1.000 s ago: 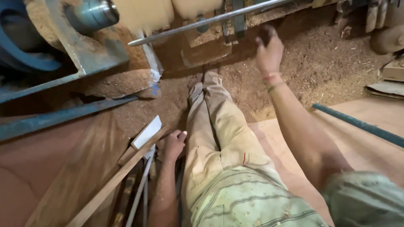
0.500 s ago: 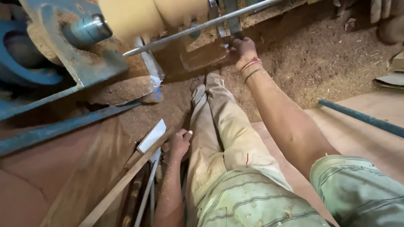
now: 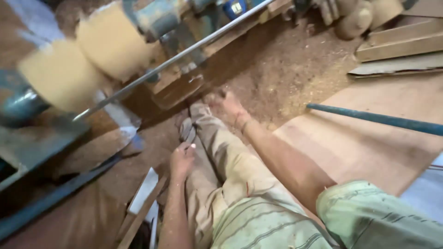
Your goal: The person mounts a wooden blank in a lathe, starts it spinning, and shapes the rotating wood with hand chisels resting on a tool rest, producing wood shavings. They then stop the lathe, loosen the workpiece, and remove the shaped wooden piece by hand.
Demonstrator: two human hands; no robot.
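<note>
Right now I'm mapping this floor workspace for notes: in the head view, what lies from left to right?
Pale wooden cylinder → left hand → right hand → blue rod.

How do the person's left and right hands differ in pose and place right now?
The left hand lies close to the body beside the trouser leg, fingers curled; the right hand is stretched far forward over the sawdust floor. The right wrist wears bands; the left shows none. Neither plainly grips anything.
</note>
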